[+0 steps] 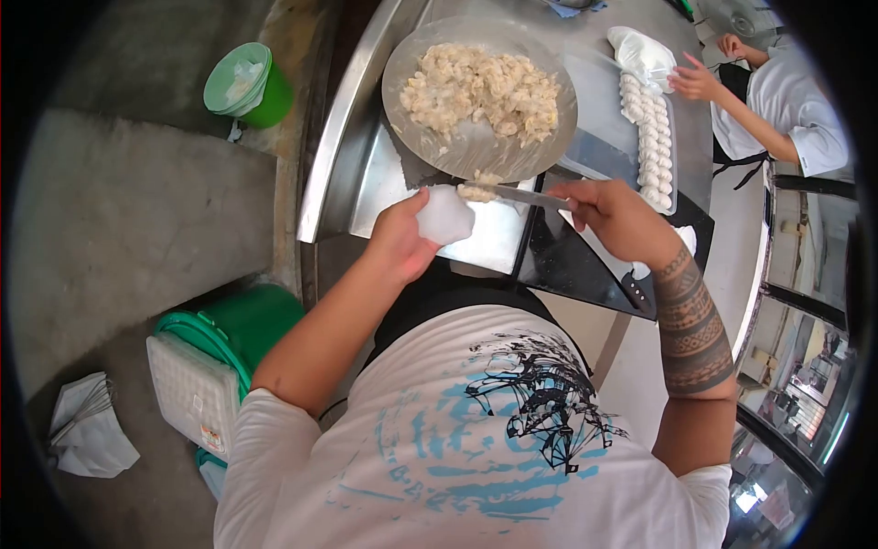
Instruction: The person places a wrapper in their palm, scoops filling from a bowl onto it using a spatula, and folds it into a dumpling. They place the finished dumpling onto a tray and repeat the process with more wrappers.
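My left hand holds a round white dough wrapper over its fingers, with the thumb along its edge. My right hand grips a flat metal spatula whose end carries a lump of pale filling. That loaded end is right at the wrapper's upper edge. Just beyond both hands stands a wide metal bowl, with a large mound of the same chunky filling inside. To the right, rows of folded white dumplings sit in a clear plastic tray.
A white plastic bag lies at the tray's far end, near a co-worker's hand. A black-handled utensil rests on the black board. On the floor at left are a green bin and a large green tub.
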Tool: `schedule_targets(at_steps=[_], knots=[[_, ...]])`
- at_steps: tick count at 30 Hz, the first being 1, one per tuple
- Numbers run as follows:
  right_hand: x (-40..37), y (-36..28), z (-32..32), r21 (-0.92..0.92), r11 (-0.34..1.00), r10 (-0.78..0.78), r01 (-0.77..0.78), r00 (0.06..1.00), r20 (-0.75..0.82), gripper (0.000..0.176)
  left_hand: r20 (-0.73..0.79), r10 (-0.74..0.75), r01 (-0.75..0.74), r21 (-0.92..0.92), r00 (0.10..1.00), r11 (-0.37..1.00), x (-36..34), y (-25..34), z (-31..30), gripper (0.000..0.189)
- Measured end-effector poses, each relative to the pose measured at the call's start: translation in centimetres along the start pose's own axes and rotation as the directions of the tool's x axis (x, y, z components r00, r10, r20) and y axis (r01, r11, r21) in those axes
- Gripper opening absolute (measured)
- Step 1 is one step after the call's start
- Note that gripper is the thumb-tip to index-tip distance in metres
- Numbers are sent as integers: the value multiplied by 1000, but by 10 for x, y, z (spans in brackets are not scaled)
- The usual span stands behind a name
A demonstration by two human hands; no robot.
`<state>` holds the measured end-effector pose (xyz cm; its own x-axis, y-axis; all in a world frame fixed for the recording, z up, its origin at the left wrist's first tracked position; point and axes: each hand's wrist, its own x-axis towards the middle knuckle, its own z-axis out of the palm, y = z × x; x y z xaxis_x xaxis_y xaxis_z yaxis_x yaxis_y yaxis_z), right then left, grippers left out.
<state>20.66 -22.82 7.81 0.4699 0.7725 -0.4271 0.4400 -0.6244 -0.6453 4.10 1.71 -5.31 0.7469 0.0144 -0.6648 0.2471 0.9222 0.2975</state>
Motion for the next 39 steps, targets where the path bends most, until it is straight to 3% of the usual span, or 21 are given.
schedule_targets(at_steps=[2,3,6,10,13,16,19,22,23,26,29,32,36,39], knots=[[-9,1,19,99,992,-69,74,996,-53,49,37,-24,28,-87,999,996,-1,-1,12,46],[-13,-3,27,-37,986,-164,161,982,-91,50,104,-35,45,-89,994,995,2,-2,12,49],[-19,-5,64,-400,902,-280,164,927,-251,53,81,-35,44,-105,996,993,-6,1,27,52],[-41,-14,59,-238,964,-174,118,958,-228,54,79,32,-28,-51,996,998,-11,6,27,52],[-62,-21,48,26,999,-28,39,939,-342,55,145,84,-79,-38,986,996,-20,4,27,51],[-65,-18,57,285,958,61,43,936,-347,54,210,106,-91,-79,972,993,-25,8,33,51],[-51,-5,62,194,981,86,-13,925,-371,52,228,128,-116,-67,965,991,-30,12,41,50],[-35,13,59,106,991,125,-81,840,-527,50,299,124,-127,-8,946,992,-24,21,42,49],[-36,13,58,153,987,118,-42,837,-534,51,291,134,-141,4,947,990,-23,24,43,49],[-43,-11,51,53,994,-58,99,856,-514,51,288,140,-159,44,947,986,-25,30,43,50],[-45,-34,50,-211,972,-190,108,888,-420,51,323,127,-155,62,938,986,-28,33,47,50],[-49,-35,52,-310,945,-222,102,898,-380,60,314,125,-142,31,941,989,-31,35,50,53],[-62,-48,32,-129,986,-151,105,893,-424,57,227,175,-182,9,958,983,-34,35,51,54],[-58,-52,37,-105,989,-141,102,855,-499,49,295,131,-151,48,946,987,-39,37,52,53]])
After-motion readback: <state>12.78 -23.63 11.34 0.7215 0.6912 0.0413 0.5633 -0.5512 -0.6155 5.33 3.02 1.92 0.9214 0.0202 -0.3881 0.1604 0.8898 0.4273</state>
